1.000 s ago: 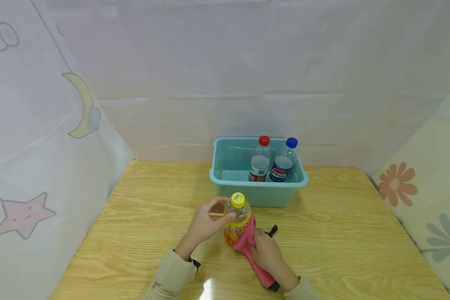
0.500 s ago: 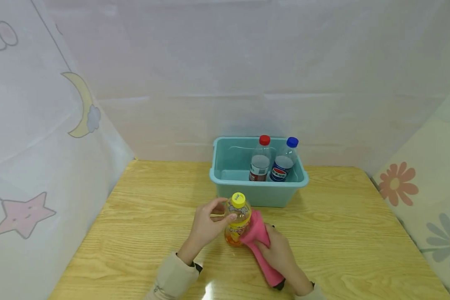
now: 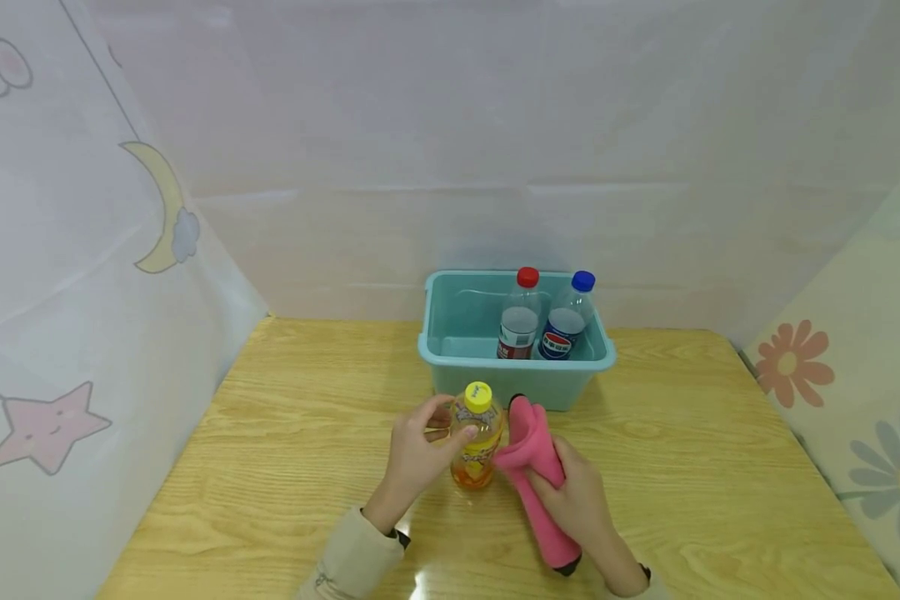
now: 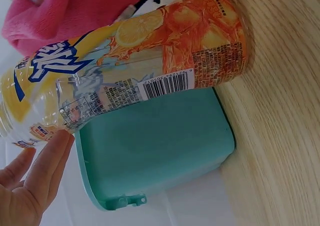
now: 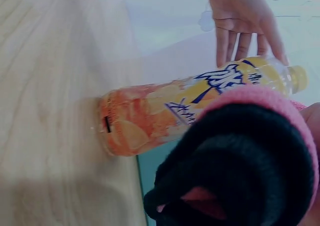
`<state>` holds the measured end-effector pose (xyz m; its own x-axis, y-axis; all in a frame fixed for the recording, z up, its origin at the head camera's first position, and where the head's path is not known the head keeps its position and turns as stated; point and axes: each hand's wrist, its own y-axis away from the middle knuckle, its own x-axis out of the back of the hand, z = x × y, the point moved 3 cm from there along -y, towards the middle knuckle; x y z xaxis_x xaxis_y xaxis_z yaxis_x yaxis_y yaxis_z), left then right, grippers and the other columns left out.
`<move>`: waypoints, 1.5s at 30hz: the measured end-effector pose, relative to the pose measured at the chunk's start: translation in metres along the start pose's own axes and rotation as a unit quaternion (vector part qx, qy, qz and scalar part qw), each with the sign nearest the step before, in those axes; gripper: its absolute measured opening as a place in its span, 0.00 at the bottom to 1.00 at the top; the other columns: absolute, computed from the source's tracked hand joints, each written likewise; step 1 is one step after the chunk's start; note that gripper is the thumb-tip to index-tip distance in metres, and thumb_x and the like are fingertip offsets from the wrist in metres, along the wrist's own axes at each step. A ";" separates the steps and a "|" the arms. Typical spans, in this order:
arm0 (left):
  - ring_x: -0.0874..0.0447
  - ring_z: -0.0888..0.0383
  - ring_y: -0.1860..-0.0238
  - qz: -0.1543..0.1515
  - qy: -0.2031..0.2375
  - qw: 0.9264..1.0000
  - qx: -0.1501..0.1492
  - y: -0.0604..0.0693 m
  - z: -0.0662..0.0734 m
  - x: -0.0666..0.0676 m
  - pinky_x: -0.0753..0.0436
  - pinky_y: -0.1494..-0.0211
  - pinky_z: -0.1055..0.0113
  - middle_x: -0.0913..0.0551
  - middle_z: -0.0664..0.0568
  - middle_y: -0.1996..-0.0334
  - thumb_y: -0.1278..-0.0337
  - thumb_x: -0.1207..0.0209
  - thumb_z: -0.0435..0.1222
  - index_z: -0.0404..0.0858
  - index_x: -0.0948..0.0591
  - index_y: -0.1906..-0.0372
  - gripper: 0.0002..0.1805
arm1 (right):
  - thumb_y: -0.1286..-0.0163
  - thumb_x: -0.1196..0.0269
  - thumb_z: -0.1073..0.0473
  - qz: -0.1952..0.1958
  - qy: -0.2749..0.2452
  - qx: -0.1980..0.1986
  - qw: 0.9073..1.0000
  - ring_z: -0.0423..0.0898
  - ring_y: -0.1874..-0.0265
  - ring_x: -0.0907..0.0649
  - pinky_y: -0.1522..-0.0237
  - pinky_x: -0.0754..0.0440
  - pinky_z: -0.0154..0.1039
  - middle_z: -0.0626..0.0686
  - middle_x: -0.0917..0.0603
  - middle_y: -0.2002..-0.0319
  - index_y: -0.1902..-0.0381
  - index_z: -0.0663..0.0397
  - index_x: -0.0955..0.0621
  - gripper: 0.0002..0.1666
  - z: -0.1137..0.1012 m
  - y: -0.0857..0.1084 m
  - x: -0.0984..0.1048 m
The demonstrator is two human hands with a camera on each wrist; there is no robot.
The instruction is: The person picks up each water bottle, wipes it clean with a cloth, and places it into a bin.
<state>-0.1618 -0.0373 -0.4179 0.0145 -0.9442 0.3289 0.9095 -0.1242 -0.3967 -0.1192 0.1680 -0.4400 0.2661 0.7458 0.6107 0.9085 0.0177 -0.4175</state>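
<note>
A clear plastic drink bottle with a yellow cap and an orange-and-yellow fruit label stands upright on the table. My left hand holds it lightly near its shoulder, thumb at the front and fingers at the left side. In the left wrist view, the fingertips touch the bottle's upper part. My right hand grips a bunched pink cloth just right of the bottle. The black side of this cloth fills much of the right wrist view and covers part of the bottle.
A light teal plastic bin stands behind the bottle, against the white backdrop. Inside, toward the right, are a red-capped bottle and a blue-capped bottle. The wooden table extends to both sides.
My right hand has drawn the pink cloth to the right, off the bottle's side, and its upper end now stands higher. The left hand and bottle have barely moved.
</note>
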 end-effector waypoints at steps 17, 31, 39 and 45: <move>0.22 0.52 0.67 0.009 -0.077 0.997 0.000 0.003 0.004 -0.004 0.17 0.67 0.60 0.22 0.45 0.68 0.51 0.37 0.48 0.31 0.26 0.52 0.28 | 0.55 0.29 0.69 0.034 -0.026 0.014 0.999 0.40 0.73 0.23 0.74 0.21 0.35 0.53 0.18 0.67 0.56 0.64 0.23 0.25 -0.021 -0.004 0.017; 0.29 0.35 0.48 -0.116 0.089 0.989 -0.024 -0.015 0.017 0.017 0.22 0.54 0.48 0.29 0.29 0.47 0.41 0.48 0.25 0.23 0.34 0.40 0.23 | 0.48 0.30 0.63 -0.001 -0.033 -0.018 0.999 0.44 0.66 0.20 0.67 0.19 0.40 0.55 0.19 0.58 0.42 0.63 0.30 0.36 -0.034 -0.006 0.016; 0.26 0.41 0.49 -0.154 0.115 0.981 -0.006 -0.017 0.013 0.016 0.20 0.53 0.63 0.27 0.33 0.48 0.42 0.47 0.24 0.24 0.30 0.44 0.20 | 0.47 0.31 0.61 -0.002 -0.007 0.007 1.000 0.42 0.67 0.20 0.66 0.19 0.41 0.54 0.18 0.59 0.44 0.63 0.29 0.33 -0.040 -0.008 0.005; 0.26 0.40 0.49 -0.157 0.137 0.978 0.001 -0.017 0.013 0.015 0.21 0.53 0.64 0.27 0.33 0.48 0.43 0.46 0.24 0.23 0.30 0.45 0.20 | 0.50 0.29 0.63 0.019 0.004 0.054 0.998 0.42 0.66 0.20 0.67 0.18 0.41 0.55 0.19 0.60 0.45 0.64 0.27 0.33 -0.042 -0.008 -0.001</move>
<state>-0.1715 -0.0455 -0.3956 -0.3771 -0.9059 0.1926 0.8519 -0.4209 -0.3117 -0.1132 0.1387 -0.4091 0.3038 0.7414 0.5984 0.8572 0.0614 -0.5113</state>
